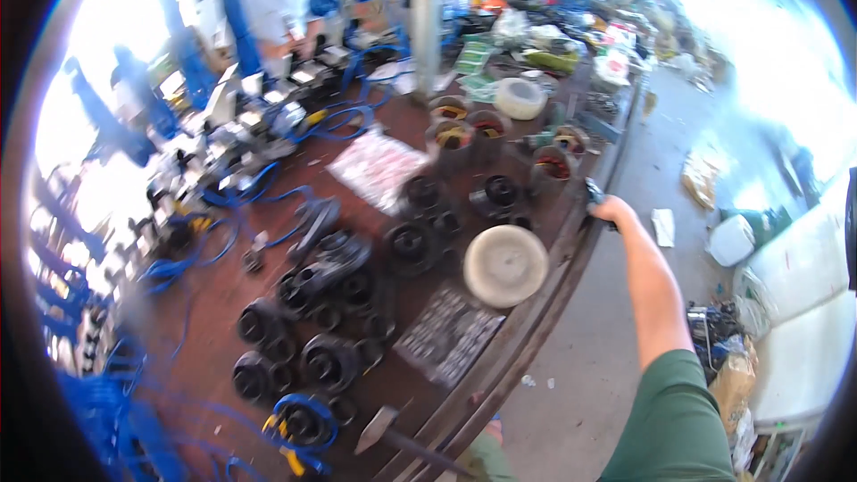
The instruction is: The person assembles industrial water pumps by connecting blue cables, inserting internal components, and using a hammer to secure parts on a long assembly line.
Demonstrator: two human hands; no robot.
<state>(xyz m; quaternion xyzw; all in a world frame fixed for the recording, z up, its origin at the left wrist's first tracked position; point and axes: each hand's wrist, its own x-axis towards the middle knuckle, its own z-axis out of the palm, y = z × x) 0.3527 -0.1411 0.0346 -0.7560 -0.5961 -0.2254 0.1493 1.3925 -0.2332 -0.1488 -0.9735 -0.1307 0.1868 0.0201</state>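
Observation:
My right hand (608, 209) reaches out over the bench's right edge, its arm in a green sleeve. The fingers are closed around a small dark object (593, 189), too small and blurred to name. Just left of it, on the bench, are clear round containers (552, 163) with coloured contents. A round cream-coloured disc (505, 265) lies closer to me, beside several black round parts (412, 245). Near the front edge rests a hammer (378, 429) with a dark handle. My left hand is out of view.
Blue hoses (299, 134) and metal fittings crowd the bench's left side. A printed sheet (378, 167) and a sheet of small labels (449, 335) lie on the brown bench top (201, 277). Clutter fills the far end. A white jug (732, 239) stands on the floor at right.

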